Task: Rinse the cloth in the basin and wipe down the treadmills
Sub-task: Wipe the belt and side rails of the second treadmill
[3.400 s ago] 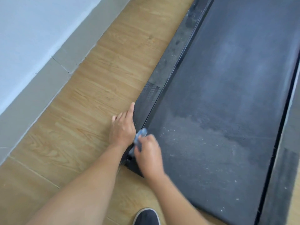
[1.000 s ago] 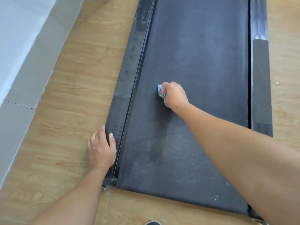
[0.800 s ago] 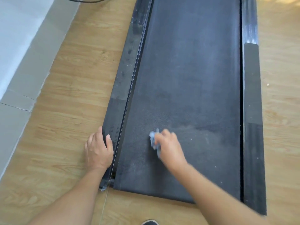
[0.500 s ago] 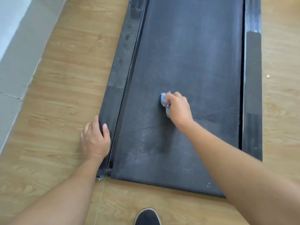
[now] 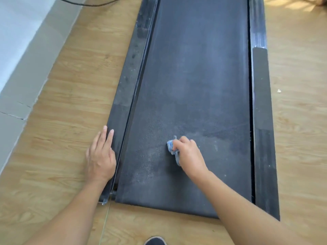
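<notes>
A dark treadmill belt (image 5: 194,85) runs away from me across the wooden floor, dusty and speckled at its near end. My right hand (image 5: 189,154) grips a small bunched blue cloth (image 5: 171,146) and presses it on the belt's near part, left of the middle. Most of the cloth is hidden under the fingers. My left hand (image 5: 101,156) lies flat with straight fingers on the floor, its fingertips touching the treadmill's left side rail (image 5: 123,96). No basin is in view.
The right side rail (image 5: 261,103) borders the belt. A grey skirting and white wall (image 5: 23,50) run along the left. A black cable (image 5: 88,3) lies on the floor at the top. A small crumb (image 5: 279,91) lies right of the treadmill. My shoe tip (image 5: 154,241) shows at the bottom.
My right hand has pulled the cloth back along the belt towards me from its farther position half a second ago. My left hand has stayed at the left rail.
</notes>
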Demonstrator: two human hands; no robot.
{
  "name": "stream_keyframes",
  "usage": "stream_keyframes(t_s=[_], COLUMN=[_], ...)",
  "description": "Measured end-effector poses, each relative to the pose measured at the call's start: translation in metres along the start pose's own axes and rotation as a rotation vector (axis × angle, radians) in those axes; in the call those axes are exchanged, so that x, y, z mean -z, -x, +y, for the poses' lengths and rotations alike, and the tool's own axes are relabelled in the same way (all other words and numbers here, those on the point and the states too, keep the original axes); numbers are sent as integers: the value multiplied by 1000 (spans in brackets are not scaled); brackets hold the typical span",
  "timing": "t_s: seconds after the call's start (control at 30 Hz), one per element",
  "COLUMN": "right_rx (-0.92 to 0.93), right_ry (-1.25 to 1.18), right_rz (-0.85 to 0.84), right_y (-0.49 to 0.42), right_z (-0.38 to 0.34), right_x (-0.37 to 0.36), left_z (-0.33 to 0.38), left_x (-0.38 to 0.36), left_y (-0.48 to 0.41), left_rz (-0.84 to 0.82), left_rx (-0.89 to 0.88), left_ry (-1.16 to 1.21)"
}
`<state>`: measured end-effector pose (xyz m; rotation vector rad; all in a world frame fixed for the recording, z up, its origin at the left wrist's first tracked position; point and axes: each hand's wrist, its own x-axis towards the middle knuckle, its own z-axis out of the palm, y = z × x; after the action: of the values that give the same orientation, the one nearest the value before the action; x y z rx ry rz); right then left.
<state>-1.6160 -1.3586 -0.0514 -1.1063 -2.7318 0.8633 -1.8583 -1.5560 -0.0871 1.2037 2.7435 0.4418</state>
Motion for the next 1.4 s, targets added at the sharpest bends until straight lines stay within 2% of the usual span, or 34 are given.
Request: stream_keyframes(t_s=[0.1,0.17,0.23,0.3,0.4,0.47,0.6,0.67,0.7,0.77,0.83,0.9,0.97,1.03,1.1,1.2,1.3,1.4], right_rx=[-152,-229,-197,-136,-94,-83,-182,-226,-258,-287,-276,-231,-188,-179,-196,-274,-300,-299], right_ry=[-20,-24,46,12,-53,-25,1,42,29,-18,50,43,-7,-8,6,25,59,34], right_rz=[60,76,75,110,-28,-52,128,168,155,108,112,93,-29,-65,-23,145,160,124], right_y=[-103,-133,-105,-28,83,90,-21,-90,-113,-126,-85,-3,77,105,71,-31,-110,-81], right_z=[23,32,25,8,-11,-9,25,47,54,53,40,20,2,0,13,43,71,68], right_x=[38,48,35,9,-26,-24,19,49,59,61,43,12,-8,-9,4,37,64,56], left_z=[1,2,9,24,39,40,39,41,42,40,37,34,36,39,41,39,38,36], left_x=[-4,-3,-4,-7,-12,-13,-13,-12,-12,-14,-18,-19,-17,-15,-13,-13,-17,-16], left_y=[1,-2,0,4,5,0,4,2,2,6,8,6,4,3,3,1,0,2], left_rz=[29,29,29,36,53,54,60,63,57,36,6,0,-2,-15,-11,-7,-8,-37], left_rx=[-5,-8,15,87,176,168,176,149,87,-152,-335,-344,-319,-317,-311,-315,-307,-306], left_ry=[0,-13,-14,37,64,54,42,26,3,-72,-119,-137,-136,-128,-124,-121,-113,-117])
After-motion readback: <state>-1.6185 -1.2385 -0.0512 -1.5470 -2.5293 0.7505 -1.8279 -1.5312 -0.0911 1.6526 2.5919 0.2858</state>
